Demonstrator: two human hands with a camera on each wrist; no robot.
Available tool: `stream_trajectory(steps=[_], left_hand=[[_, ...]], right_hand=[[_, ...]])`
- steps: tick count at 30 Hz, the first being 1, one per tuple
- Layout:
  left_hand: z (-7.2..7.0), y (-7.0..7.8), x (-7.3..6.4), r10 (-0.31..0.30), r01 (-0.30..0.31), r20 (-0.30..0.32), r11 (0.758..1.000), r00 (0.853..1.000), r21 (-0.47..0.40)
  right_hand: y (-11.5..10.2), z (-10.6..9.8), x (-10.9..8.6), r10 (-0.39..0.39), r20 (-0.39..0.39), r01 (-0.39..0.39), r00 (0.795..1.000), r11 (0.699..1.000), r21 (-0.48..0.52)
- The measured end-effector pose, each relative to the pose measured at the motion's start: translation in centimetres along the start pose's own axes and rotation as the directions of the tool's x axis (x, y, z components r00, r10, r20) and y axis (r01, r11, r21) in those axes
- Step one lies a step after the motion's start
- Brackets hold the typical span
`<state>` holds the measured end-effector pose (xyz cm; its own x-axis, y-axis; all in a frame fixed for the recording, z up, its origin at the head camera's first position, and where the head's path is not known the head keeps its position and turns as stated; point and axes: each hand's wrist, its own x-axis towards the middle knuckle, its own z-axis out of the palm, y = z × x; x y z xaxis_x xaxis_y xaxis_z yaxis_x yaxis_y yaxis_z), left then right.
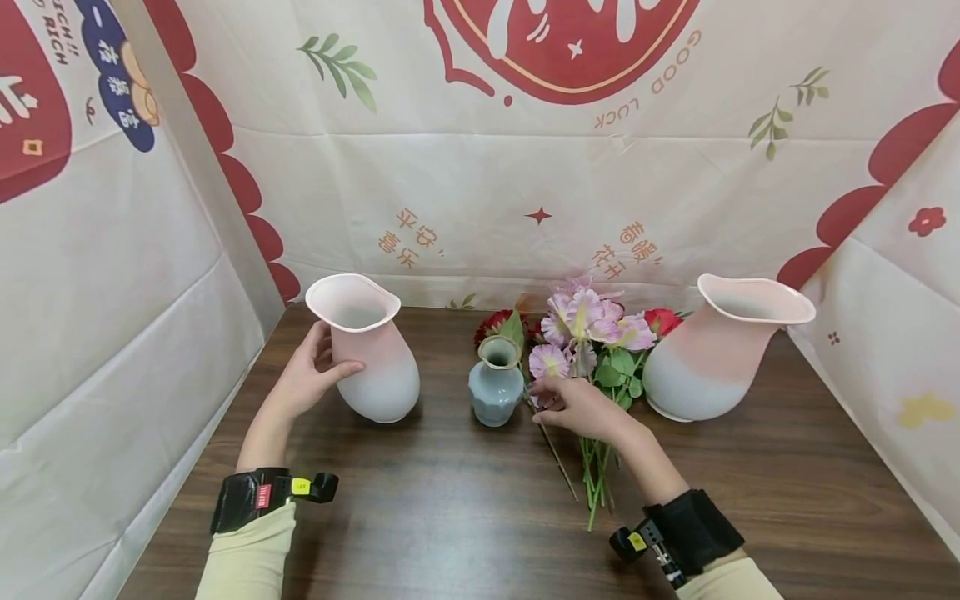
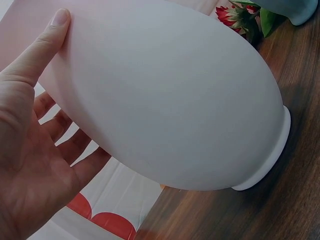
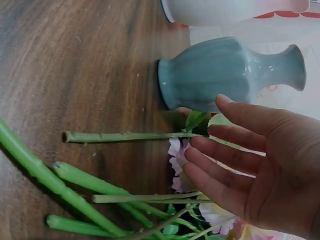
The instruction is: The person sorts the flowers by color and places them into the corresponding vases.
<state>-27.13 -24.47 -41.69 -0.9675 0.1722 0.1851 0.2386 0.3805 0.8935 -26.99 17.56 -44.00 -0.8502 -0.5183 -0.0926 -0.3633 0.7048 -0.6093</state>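
A pink-to-white vase [image 1: 378,367] with a wavy rim stands upright at the left. My left hand [image 1: 307,375] holds it by the neck, thumb across the near side and fingers round the far side; the left wrist view shows the vase's pale body [image 2: 175,100] beside the thumb. Between the two large vases stands a small blue-grey vase [image 1: 496,392]. Just right of it, my right hand [image 1: 581,407] hovers over the flowers with nothing gripped. In the right wrist view its fingers lie relaxed and spread, near the blue-grey vase [image 3: 210,75] and a thin green stem [image 3: 125,136].
Pale purple flowers [image 1: 585,317], a red rose [image 1: 662,320] and a dark red flower [image 1: 491,327] lie at the back, their green stems [image 1: 592,483] pointing towards me. A second pink-and-white vase [image 1: 705,367] stands right on the wooden table [image 1: 450,525]. Printed cloth [image 1: 525,167] hangs behind.
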Motion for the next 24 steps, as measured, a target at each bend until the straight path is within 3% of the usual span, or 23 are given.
stream_trajectory(steps=[4, 12, 24], left_hand=[[0.0, 0.0, -0.1, 0.003, -0.003, -0.001, 1.0, 1.0, -0.001], [0.1, 0.1, -0.1, 0.003, -0.003, -0.005, 1.0, 1.0, -0.004], [0.1, 0.1, -0.2, 0.004, -0.004, -0.007, 1.0, 1.0, 0.002]], right_hand=[[0.4, 0.5, 0.1, 0.028, -0.007, -0.028, 1.0, 1.0, -0.013], [0.7, 1.6, 0.3, 0.155, -0.077, -0.156, 0.985, 0.988, -0.008], [0.3, 2.9, 0.6, 0.24, -0.139, -0.239, 0.961, 0.971, 0.028]])
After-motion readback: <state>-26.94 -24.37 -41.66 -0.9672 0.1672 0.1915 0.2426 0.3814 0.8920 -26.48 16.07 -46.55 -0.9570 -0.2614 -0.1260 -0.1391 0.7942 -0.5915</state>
